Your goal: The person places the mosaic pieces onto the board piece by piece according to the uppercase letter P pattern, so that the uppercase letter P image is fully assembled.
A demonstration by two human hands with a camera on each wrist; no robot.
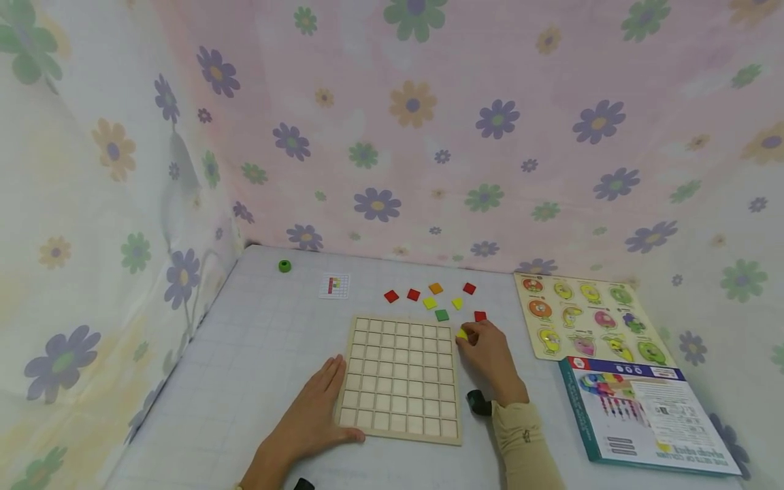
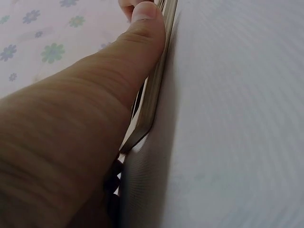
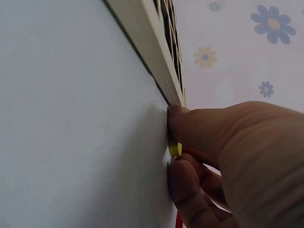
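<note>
While both hands sit at the board, the scene reads so:

Landmark: a square pale wooden grid board (image 1: 401,376) with rows of empty cells, lying flat on the worktop (image 1: 257,354).
Right hand (image 1: 488,355): just beside the board's far right corner, fingers curled and pinching a small yellow square tile (image 1: 462,334) against the worktop; the right wrist view shows the yellow tile (image 3: 175,148) between thumb and finger, close against the board's edge (image 3: 152,42).
Left hand (image 1: 315,415): flat, fingers straight, pressed along the board's left edge near its near corner; the left wrist view shows the thumb (image 2: 142,42) lying against the board's rim (image 2: 154,90). It grips nothing.
Loose tiles: red, orange, yellow and green square tiles (image 1: 431,297) scattered just beyond the board's far edge, one red tile (image 1: 480,316) near the right hand.
Card: a small white pattern card (image 1: 334,286) beyond the board's far left corner.
Ring: a small green ring (image 1: 284,265) farther off beyond that corner.
Right of the board: a pale puzzle tray with coloured animal pieces (image 1: 582,316), and nearer, a printed teal-edged box (image 1: 649,415).
Surface: pale grey worktop with a faint grid.
Room: flowered cloth (image 1: 429,136) hung behind and at both sides.
</note>
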